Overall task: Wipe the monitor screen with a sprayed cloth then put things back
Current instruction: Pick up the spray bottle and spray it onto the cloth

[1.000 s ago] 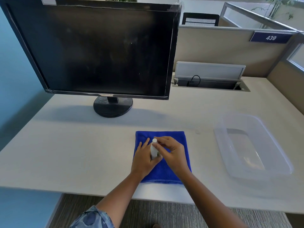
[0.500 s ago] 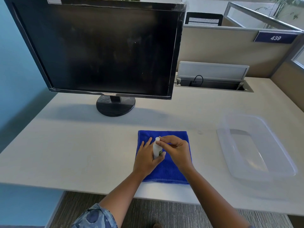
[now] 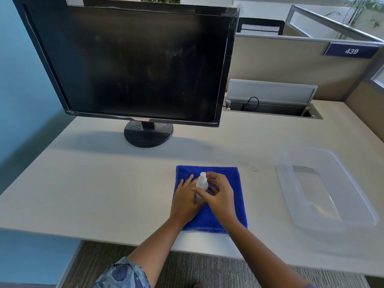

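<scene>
Pale desk (image 3: 104,183), folded blue cloth (image 3: 203,221) — small white bottle (image 3: 202,181)

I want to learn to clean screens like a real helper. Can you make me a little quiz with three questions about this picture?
1. True or false: the blue cloth lies inside the clear tub.
2. What do the left hand and right hand hold over the cloth? A) a white spray bottle B) a pen C) a computer mouse
3. Fill in: the monitor stands on the desk, and its screen is ____ (lit or dark).

Key: 1 false, the cloth lies flat on the desk, left of the tub. 2 A. 3 dark.
</scene>
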Available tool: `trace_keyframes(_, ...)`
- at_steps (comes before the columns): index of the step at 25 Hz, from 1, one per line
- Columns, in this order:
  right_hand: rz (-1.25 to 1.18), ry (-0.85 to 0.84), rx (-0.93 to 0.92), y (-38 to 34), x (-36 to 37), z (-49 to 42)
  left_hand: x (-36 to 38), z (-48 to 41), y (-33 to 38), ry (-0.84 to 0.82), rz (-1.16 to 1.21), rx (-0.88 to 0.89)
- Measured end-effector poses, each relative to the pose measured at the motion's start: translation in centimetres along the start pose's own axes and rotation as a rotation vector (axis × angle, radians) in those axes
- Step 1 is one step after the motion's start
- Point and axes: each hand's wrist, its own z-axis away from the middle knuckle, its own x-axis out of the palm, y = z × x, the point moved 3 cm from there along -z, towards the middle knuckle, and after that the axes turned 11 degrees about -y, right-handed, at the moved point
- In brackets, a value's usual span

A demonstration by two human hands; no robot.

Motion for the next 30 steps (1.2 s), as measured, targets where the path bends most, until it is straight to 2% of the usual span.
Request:
trace_keyframes(3, -0.122, 0.026, 0.112, 0.3, -0.1, -0.6, 0.3, 0.2, -0.4, 0.016, 0.030, 0.005)
trace_keyframes(7, -0.546, -0.052, 0.206, 0.1, -0.8, -1.5, 0.0, 0.5, -0.4, 0.079, 0.092, 0.019)
trace_keyframes(9, -0.756, -0.013, 0.311, 0.1, -1.0, -1.4, -0.1, 0.6, -0.3, 0.071, 0.133, 0.018)
trace_keyframes(11, -0.846, -0.016, 0.471, 0.4, -0.9, -1.0, -0.3, 0.6, -0.3, 0.049, 0.177, 0.006)
trace_keyframes(16, -0.665, -0.111, 0.735, 1.4, -1.0, -0.2, -3.0, 1.8, -2.2, 0.108, 0.023, -0.006)
trace_keyframes(20, -0.765, -0.165, 0.758, 1.0, -1.5, -0.5, -5.4, 2.9, -5.6, 0.172, -0.151, -0.103)
trace_keyframes(23, -0.823, -0.223, 0.782, 0.8, -1.5, -0.9, -5.3, 3.1, -6.1, 0.136, -0.215, -0.125)
trace_keyframes(25, -0.709, -0.259, 0.835, 0.8, -1.7, -1.2, -4.8, 3.0, -6.0, 0.077, -0.273, -0.110)
trace_keyframes(27, -0.484, -0.276, 0.864, 0.7, -2.1, -1.9, -4.7, 2.9, -5.9, 0.043, -0.293, -0.107)
trace_keyframes(30, -0.138, -0.222, 0.810, 0.3, -2.4, -3.7, -4.9, 3.0, -6.0, 0.041, -0.273, -0.129)
